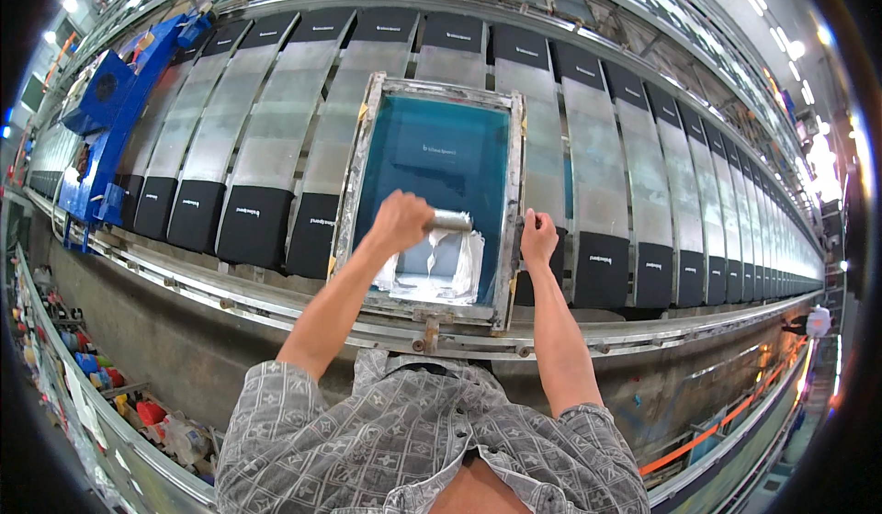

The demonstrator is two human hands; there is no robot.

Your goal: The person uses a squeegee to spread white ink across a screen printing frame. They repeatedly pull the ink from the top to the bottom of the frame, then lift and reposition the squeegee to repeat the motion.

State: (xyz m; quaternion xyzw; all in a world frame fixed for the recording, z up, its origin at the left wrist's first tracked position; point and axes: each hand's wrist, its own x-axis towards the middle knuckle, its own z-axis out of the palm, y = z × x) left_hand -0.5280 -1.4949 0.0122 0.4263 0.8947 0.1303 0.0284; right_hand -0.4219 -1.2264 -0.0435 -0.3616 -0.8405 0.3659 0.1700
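My left hand [402, 223] is closed around the end of a squeegee [451, 221], a short metal-coloured bar. It stands over a screen printing frame [518, 160] with a blue-green mesh [436, 128]. White ink [467, 271] is spread thickly on the near part of the mesh, below the squeegee, and a strand of it hangs under the bar. Close against the frame's right rail, my right hand [539, 238] is curled shut; whatever its fingers hold is hidden. Through the mesh a dark patch with small pale lettering shows.
Long pallets [248, 137] bearing black fabric pieces [257, 225] line both sides of the frame. A metal rail [276, 303] runs along the near edge. On the left stands a blue machine [119, 119]. Containers [152, 413] lie low at left; another person [816, 321] is far right.
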